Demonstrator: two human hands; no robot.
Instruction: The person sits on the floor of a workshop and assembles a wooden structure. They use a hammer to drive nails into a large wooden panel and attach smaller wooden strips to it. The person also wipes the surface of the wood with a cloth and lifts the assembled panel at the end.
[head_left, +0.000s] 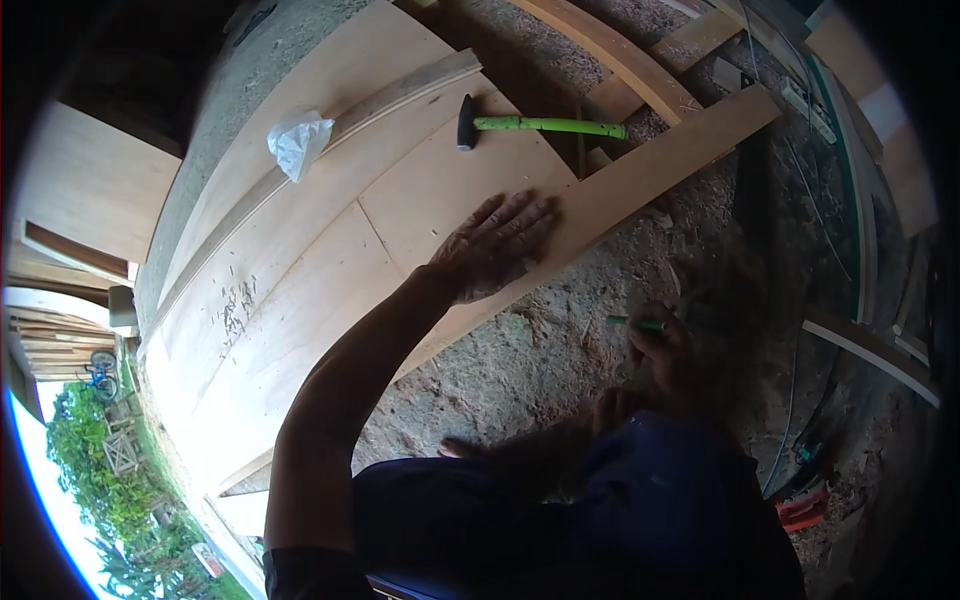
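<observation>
My left hand point(500, 245) lies flat with its fingers stretched out. It rests on the pale plywood panel point(430, 205), close to the board along its near right edge. Down by my knees, my right hand point(665, 345) is closed around a slim green pencil-like stick point(650, 325), whose end pokes out to the left; shadow hides some of the fingers. A hammer point(540, 125) with a bright green handle and dark head lies on the panel beyond my left hand. Farther left, a crumpled whitish plastic bag point(300, 142) sits on a wooden strip.
Several small nail-like pieces point(236, 308) are scattered over the panel's left part. A curved wooden beam point(620, 55) and a straight board point(690, 145) join at the upper right. Cables point(818, 190) and a red object point(803, 510) lie on the dusty floor at right.
</observation>
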